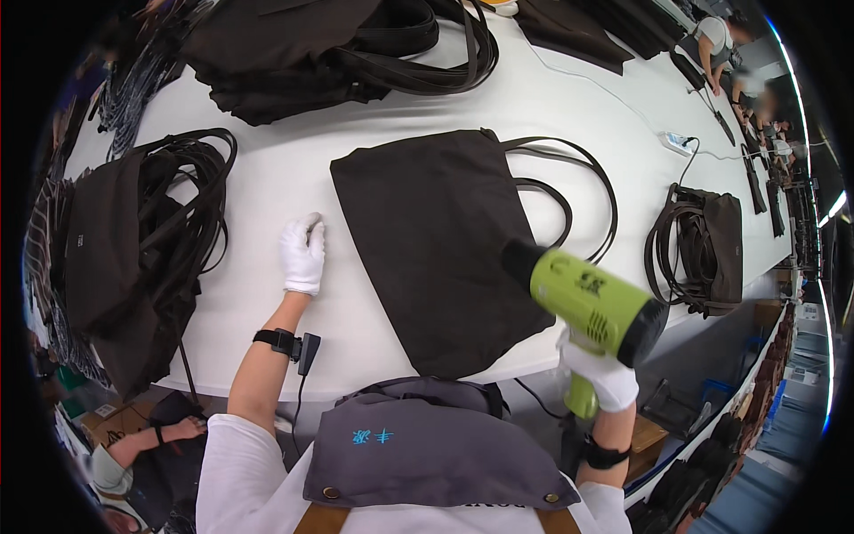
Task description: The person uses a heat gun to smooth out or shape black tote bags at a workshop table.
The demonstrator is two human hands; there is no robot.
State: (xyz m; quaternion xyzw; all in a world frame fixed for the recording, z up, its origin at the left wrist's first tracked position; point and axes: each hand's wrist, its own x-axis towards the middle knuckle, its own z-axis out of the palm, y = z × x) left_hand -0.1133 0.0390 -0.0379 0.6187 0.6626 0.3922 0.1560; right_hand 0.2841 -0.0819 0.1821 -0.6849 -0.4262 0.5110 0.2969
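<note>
Grey apron (436, 454) nearest you, below both hands. Your right hand (614, 383) wraps green hot-air gun (592, 298), nozzle aimed over dark bag (436, 240) lying flat between your hands. Your left hand (303, 260), fingers loosely parted, appears unladen just beside bag. Work on bag seems under way; bags (107, 258) piled left of left hand: done or waiting, cannot tell.

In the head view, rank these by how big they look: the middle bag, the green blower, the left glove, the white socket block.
Largest to smallest, as they look:
1. Middle bag
2. Green blower; nearness to the camera may enlarge it
3. Left glove
4. White socket block
</note>
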